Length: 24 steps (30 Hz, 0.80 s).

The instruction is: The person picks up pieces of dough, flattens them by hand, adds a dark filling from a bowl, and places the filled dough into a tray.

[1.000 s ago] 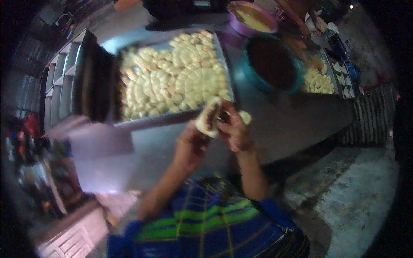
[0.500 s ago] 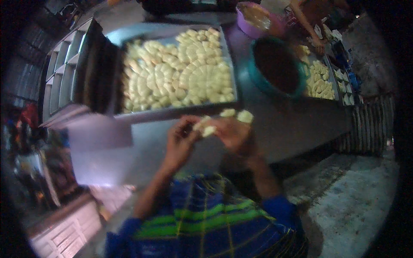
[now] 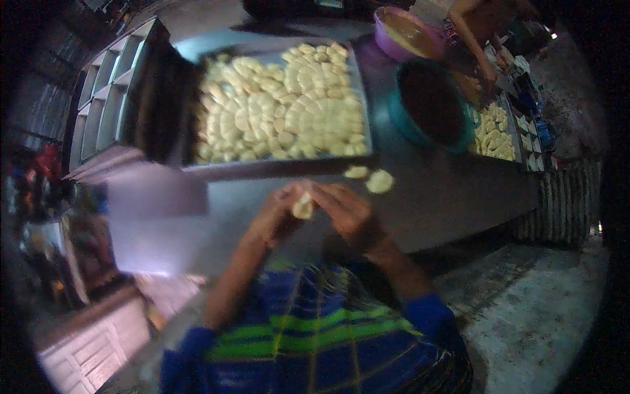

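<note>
My left hand (image 3: pixel 275 213) and my right hand (image 3: pixel 344 213) meet over the steel table (image 3: pixel 243 233), their fingers closed on a small pale dough piece (image 3: pixel 302 208) that is mostly hidden. Just beyond my right hand, two loose pale dough pieces (image 3: pixel 378 181) lie on the table. Ahead of me is a large metal tray (image 3: pixel 275 164) packed with shaped, pale dough pieces (image 3: pixel 315 118), many of them in curved rows.
At left stands a compartmented metal rack (image 3: pixel 108 98). At right are a teal bowl (image 3: pixel 471 128) of dark contents, a purple bowl (image 3: pixel 387 43), another tray of dough pieces (image 3: pixel 495 131) and more metal moulds (image 3: pixel 528 141). Another person's arm (image 3: pixel 476 52) reaches in at top right.
The dough piece in my hands, earlier raised with dark filling showing, is now lower, further left and mostly covered by my fingers. The view has shifted, with the other person's hand lower in it.
</note>
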Each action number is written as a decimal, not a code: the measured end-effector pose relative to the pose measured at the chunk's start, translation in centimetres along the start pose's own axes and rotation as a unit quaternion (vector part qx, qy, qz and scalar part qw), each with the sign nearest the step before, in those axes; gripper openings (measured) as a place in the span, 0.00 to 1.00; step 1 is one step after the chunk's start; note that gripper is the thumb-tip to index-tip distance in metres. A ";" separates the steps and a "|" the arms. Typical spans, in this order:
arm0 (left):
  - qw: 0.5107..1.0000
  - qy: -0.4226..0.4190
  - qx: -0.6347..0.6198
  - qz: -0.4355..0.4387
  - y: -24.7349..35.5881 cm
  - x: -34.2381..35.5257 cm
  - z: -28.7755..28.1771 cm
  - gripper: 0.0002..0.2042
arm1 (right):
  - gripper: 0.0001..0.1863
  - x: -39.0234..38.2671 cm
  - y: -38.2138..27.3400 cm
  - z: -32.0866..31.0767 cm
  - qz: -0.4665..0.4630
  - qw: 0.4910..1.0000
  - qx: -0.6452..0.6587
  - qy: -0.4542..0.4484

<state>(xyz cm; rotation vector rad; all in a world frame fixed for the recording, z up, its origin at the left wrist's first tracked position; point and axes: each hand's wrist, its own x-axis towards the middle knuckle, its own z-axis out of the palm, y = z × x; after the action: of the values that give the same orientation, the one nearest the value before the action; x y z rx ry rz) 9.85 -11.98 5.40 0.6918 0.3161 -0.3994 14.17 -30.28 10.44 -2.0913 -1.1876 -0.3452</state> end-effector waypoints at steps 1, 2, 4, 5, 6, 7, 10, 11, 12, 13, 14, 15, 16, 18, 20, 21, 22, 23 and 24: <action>0.999 0.014 -0.029 0.020 -0.5 -0.2 -0.1 0.15 | 0.22 0.0 -0.7 0.6 0.018 0.999 -0.021 0.021; 0.997 0.009 -0.061 0.043 -0.8 -0.3 -0.2 0.16 | 0.24 -0.1 -1.3 1.2 0.035 0.998 -0.026 0.042; 0.998 0.024 -0.063 0.016 -1.0 -0.6 -0.5 0.17 | 0.25 -0.3 -2.0 2.2 0.059 0.995 -0.044 0.064; 0.997 0.037 -0.060 0.009 -1.1 -0.7 -0.5 0.17 | 0.26 -0.5 -2.1 2.5 0.058 0.992 -0.059 0.090; 0.997 0.027 -0.070 0.008 -1.2 -0.7 -0.5 0.17 | 0.26 -0.5 -2.1 2.7 0.050 0.990 -0.082 0.099; 0.997 0.036 -0.074 0.010 -1.2 -0.8 -0.3 0.16 | 0.26 -0.6 -2.2 2.8 0.039 0.987 -0.100 0.121; 0.996 0.072 -0.025 0.049 -0.9 -0.9 0.0 0.15 | 0.21 -0.8 -2.5 2.7 0.081 0.985 -0.101 0.111; 0.994 0.086 0.001 0.068 -0.6 -1.1 0.1 0.14 | 0.19 -0.8 -2.6 2.6 0.174 0.978 0.000 0.112; 0.993 0.077 0.052 0.076 -0.2 -1.4 0.2 0.13 | 0.16 -0.8 -2.6 2.5 0.280 0.947 0.105 0.121; 0.989 0.069 0.102 0.085 0.2 -1.7 0.2 0.12 | 0.14 -0.7 -2.6 2.5 0.352 0.907 0.203 0.109; 0.982 0.054 0.151 0.101 0.6 -1.9 0.2 0.11 | 0.13 -0.7 -2.5 2.5 0.373 0.883 0.249 0.136; 0.982 0.045 0.161 0.094 0.9 -2.0 0.3 0.12 | 0.12 -0.6 -2.1 2.5 0.365 0.872 0.290 0.145; 0.981 0.030 0.169 0.094 1.2 -2.1 0.4 0.13 | 0.11 -0.5 -1.6 2.6 0.366 0.857 0.326 0.159; 0.982 0.015 0.164 0.097 1.5 -2.1 0.7 0.14 | 0.09 -0.8 -1.0 2.7 0.382 0.776 0.474 0.165; 0.986 0.015 0.135 0.099 1.1 -2.0 1.0 0.14 | 0.09 -1.3 -0.6 2.9 0.395 0.734 0.528 0.165; 0.982 0.029 0.136 0.130 0.6 -1.8 1.2 0.14 | 0.09 -1.5 -0.4 3.0 0.399 0.741 0.515 0.159; 0.976 0.043 0.138 0.162 -0.1 -1.5 1.5 0.14 | 0.09 -1.7 -0.4 3.1 0.403 0.749 0.503 0.154; 0.971 0.030 0.142 0.192 -0.2 -1.4 1.4 0.14 | 0.09 -1.8 -0.4 3.2 0.397 0.785 0.452 0.150; 0.976 0.070 0.140 0.153 -0.6 -1.3 1.4 0.14 | 0.10 -2.0 -0.5 3.3 0.390 0.817 0.399 0.145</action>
<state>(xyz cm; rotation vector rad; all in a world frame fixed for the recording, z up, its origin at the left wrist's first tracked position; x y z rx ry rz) 8.61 -13.01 6.59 1.0320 0.2823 -0.1010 12.36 -29.13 7.24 -1.4987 -0.1372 0.2047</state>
